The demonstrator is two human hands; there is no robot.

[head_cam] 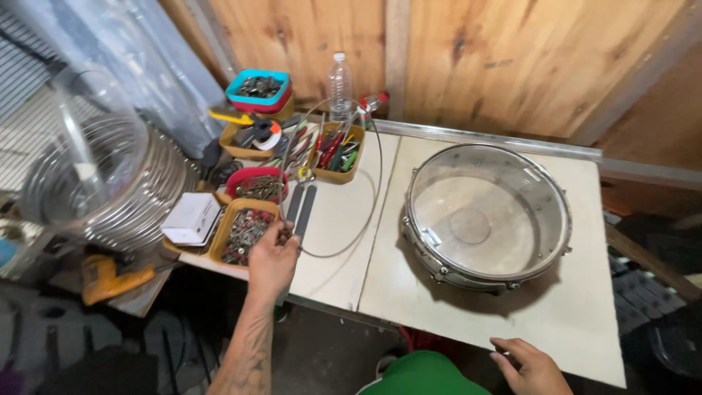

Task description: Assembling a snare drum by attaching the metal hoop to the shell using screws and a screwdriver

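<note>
- Frankly, my biggest worry is the snare drum, sitting at three o'clock on the white tabletop: open board lies all round it, yet its near side isn't far from the front edge.
- From my left hand, pinched shut on a thin wire hoop, the loop arcs toward twelve; swinging it could topple the plastic bottle or snag the parts trays.
- Down at five o'clock my right hand rests loosely open on the table edge, holding nothing.

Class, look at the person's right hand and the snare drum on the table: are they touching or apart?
Apart. The head view shows the right hand at the table's near edge, with bare tabletop between it and the snare drum.
</note>
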